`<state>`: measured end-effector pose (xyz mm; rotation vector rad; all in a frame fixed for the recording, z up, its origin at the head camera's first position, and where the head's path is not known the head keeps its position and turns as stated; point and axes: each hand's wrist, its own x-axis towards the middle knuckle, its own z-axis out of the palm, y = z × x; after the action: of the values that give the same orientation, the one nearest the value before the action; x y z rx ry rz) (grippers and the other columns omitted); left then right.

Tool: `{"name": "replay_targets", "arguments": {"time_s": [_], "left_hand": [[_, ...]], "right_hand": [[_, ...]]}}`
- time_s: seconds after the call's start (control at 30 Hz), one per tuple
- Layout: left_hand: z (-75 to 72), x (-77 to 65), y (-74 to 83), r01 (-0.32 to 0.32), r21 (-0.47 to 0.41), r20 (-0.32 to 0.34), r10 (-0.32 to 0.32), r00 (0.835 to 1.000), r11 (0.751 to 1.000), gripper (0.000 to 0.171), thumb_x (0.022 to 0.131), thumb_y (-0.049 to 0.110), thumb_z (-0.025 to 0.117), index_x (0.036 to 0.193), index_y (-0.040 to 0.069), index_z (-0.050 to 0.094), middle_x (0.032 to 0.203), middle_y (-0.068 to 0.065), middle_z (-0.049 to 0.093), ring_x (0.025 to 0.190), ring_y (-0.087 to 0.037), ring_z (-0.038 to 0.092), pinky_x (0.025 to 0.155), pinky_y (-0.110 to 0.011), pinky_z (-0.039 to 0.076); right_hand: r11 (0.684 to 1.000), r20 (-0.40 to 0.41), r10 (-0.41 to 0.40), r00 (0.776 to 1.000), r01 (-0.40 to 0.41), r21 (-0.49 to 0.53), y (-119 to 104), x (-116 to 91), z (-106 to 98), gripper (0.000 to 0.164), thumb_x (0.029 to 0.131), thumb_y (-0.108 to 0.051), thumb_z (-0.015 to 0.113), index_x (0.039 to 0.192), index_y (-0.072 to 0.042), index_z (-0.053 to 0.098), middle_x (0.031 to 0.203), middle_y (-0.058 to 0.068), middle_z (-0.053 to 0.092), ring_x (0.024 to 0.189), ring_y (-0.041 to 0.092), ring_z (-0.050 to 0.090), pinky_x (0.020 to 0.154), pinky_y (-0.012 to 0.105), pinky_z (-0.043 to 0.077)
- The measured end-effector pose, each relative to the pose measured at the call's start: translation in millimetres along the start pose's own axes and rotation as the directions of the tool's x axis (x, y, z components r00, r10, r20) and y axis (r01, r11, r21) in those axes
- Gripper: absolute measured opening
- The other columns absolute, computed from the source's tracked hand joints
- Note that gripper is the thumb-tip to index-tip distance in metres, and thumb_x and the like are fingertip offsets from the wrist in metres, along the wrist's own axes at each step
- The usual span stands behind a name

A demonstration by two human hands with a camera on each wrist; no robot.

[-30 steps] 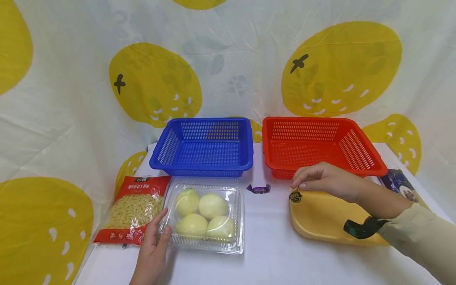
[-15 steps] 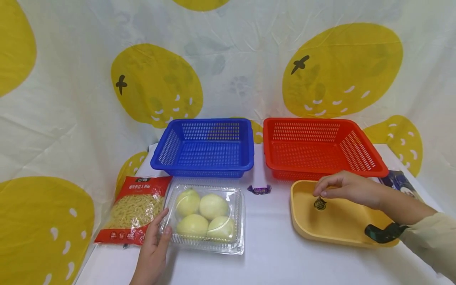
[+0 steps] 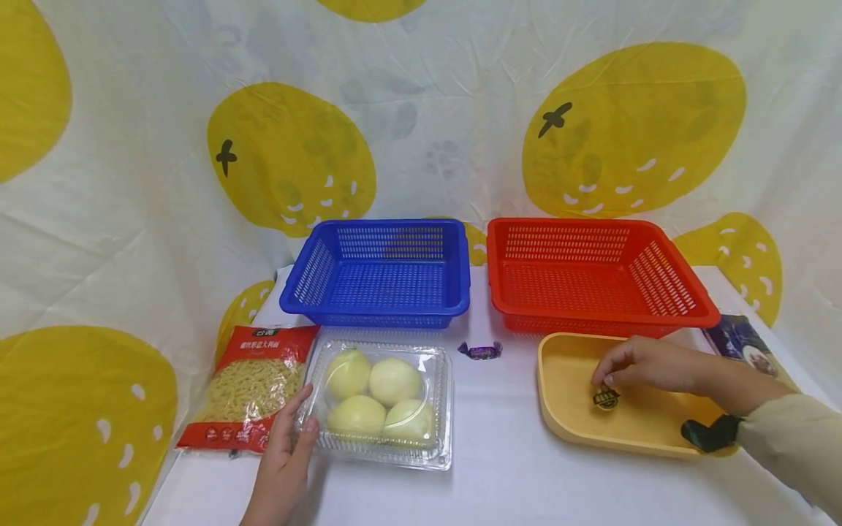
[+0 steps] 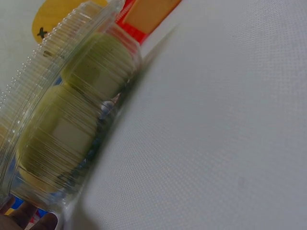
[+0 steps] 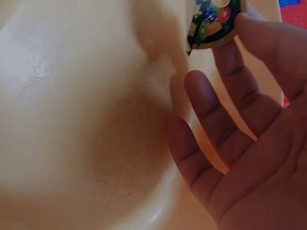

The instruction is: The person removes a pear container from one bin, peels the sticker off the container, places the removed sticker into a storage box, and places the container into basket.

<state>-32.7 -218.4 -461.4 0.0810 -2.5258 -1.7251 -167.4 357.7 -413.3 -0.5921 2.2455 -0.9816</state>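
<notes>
R fingertips (image 5: 240, 28) rest on a round fruit sticker (image 3: 606, 398) stuck to the floor of the yellow tray (image 3: 566, 409). In the wrist view the fingers look fairly straight w/ palm open over the tray, nothing curled round; can't tell if the sticker is being pressed or just touched. Right hand (image 3: 641, 363) sits inside the tray, near its back rim.

L fingers (image 3: 297, 416) lie flat along the left edge of the clear clamshell box (image 3: 381, 398), thumb at its near corner, steadying, not gripping. Left hand (image 3: 283, 456) is betw. the box and the red pasta bag (image 3: 253, 383). Box holds four pale yellow fruits, lid closed.

Progress, as I judge it: early. Blue basket (image 3: 378, 274) and red basket (image 3: 595, 274) at the back both hold nothing. Box, pasta, tray, a purple wrapped candy (image 3: 480, 350) betw. box and tray, and a dark packet (image 3: 740, 340) beyond the tray all lie on the white table (image 3: 500, 475). Nothing lifted yet.
</notes>
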Motion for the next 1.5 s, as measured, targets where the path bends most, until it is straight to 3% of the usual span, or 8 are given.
{"name": "replay_targets", "arguments": {"time_s": [0.4, 0.63, 0.8, 1.03, 1.17, 1.33, 1.5], "left_hand": [[1.0, -0.5, 3.4, 0.067, -0.011, 0.013, -0.067, 0.998, 0.998, 0.054, 0.115, 0.030, 0.053, 0.166, 0.023, 0.035, 0.174, -0.009, 0.024, 0.162, -0.044, 0.010, 0.119, -0.079, 0.019], [-1.1, -1.6, 6.8, 0.064, -0.011, 0.018, -0.063, 0.998, 0.998, 0.054, 0.115, 0.030, 0.051, 0.166, 0.023, 0.035, 0.175, -0.012, 0.023, 0.161, -0.046, 0.013, 0.119, -0.077, 0.020], [-6.2, -3.0, 8.1, 0.052, 0.022, 0.029, -0.053, 0.998, 0.998, 0.054, 0.115, 0.033, 0.052, 0.165, 0.024, 0.035, 0.173, -0.014, 0.026, 0.157, -0.044, 0.024, 0.120, -0.069, 0.028], [-21.5, 5.1, 16.0, 0.154, 0.118, 0.068, -0.163, 0.984, 0.981, 0.058, 0.113, 0.042, 0.055, 0.165, 0.032, 0.033, 0.172, -0.010, 0.028, 0.155, -0.042, 0.033, 0.119, -0.068, 0.034], [-28.7, 10.8, 20.5, 0.175, 0.159, 0.088, -0.190, 0.978, 0.972, 0.059, 0.112, 0.045, 0.053, 0.166, 0.035, 0.030, 0.174, -0.003, 0.027, 0.155, -0.039, 0.035, 0.115, -0.065, 0.041], [-34.9, 15.0, 25.0, 0.100, 0.163, 0.108, -0.119, 0.987, 0.981, 0.056, 0.113, 0.040, 0.055, 0.164, 0.029, 0.035, 0.171, -0.005, 0.033, 0.152, -0.039, 0.041, 0.112, -0.065, 0.046], [-38.8, 22.1, 32.2, 0.047, 0.144, 0.081, -0.059, 0.995, 0.988, 0.052, 0.113, 0.030, 0.056, 0.162, 0.023, 0.040, 0.166, -0.012, 0.040, 0.149, -0.040, 0.043, 0.110, -0.066, 0.048]], "right_hand": [[0.997, 0.000, 0.076, 0.997, -0.076, -0.021, 6.3, 2.5, 5.0, 0.018, 0.103, -0.012, 0.072, 0.117, -0.014, 0.082, 0.107, 0.000, 0.077, 0.094, 0.021, 0.067, 0.084, 0.022, 0.056], [0.995, -0.001, 0.075, 0.997, -0.075, -0.060, 3.4, 2.5, 4.3, 0.022, 0.102, -0.012, 0.073, 0.123, -0.014, 0.081, 0.113, -0.002, 0.078, 0.097, 0.019, 0.068, 0.085, 0.020, 0.056], [0.995, 0.002, 0.043, 0.999, -0.042, -0.088, 2.4, 0.6, 4.8, 0.026, 0.102, -0.013, 0.072, 0.128, -0.012, 0.079, 0.117, -0.002, 0.078, 0.100, 0.017, 0.070, 0.086, 0.020, 0.056], [0.978, -0.061, -0.029, 0.998, 0.016, -0.207, -9.0, -6.6, 2.5, 0.028, 0.102, -0.022, 0.073, 0.129, -0.015, 0.078, 0.121, -0.004, 0.077, 0.105, 0.004, 0.066, 0.087, 0.023, 0.057], [0.974, -0.100, -0.068, 0.993, 0.044, -0.224, -20.1, -6.8, 1.3, 0.029, 0.104, -0.025, 0.071, 0.132, -0.016, 0.077, 0.122, -0.005, 0.077, 0.107, 0.003, 0.066, 0.089, 0.025, 0.057], [0.987, -0.093, -0.098, 0.991, 0.085, -0.136, -33.6, -5.4, 4.6, 0.033, 0.108, -0.023, 0.066, 0.138, -0.012, 0.073, 0.128, 0.000, 0.076, 0.112, 0.010, 0.070, 0.091, 0.025, 0.058], [0.990, -0.076, -0.136, 0.988, 0.133, -0.039, -46.3, -3.9, 9.8, 0.035, 0.111, -0.021, 0.059, 0.143, -0.010, 0.068, 0.135, 0.010, 0.072, 0.115, 0.015, 0.071, 0.093, 0.025, 0.058]]}}
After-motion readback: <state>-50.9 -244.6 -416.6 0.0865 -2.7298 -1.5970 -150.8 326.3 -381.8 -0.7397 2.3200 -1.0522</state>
